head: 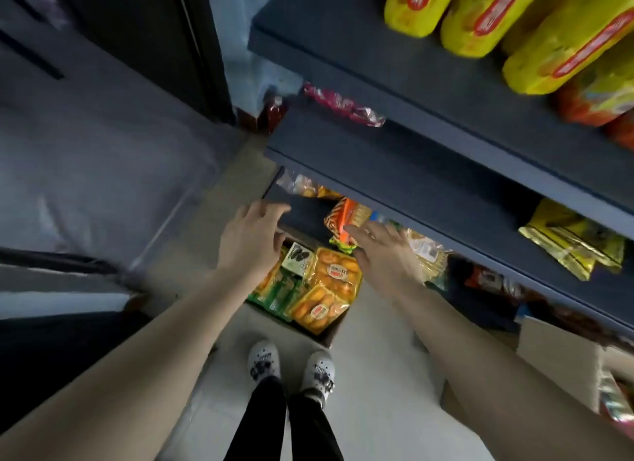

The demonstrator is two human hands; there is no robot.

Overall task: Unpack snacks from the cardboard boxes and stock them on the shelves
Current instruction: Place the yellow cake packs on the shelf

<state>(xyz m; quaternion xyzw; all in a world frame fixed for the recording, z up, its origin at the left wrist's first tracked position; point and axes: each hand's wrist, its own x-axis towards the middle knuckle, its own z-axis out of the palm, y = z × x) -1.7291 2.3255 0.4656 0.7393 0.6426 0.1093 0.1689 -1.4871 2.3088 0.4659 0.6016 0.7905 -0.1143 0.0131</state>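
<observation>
Stocking step: right hand (pixel 386 251), fingers straight, pushes an orange striped biscuit packet (pixel 346 220) onto the dark blue shelf (pixel 394 158); left hand (pixel 252 236) hovers relaxed, empty. Next, probably another packet from the open cardboard box (pixel 329 333).

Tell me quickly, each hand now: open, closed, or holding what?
Left hand: open, fingers relaxed, holding nothing.
Right hand: open, fingers straight beside the orange striped snack packet.

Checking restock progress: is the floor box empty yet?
Not empty: the box holds orange packs and green packs.
</observation>
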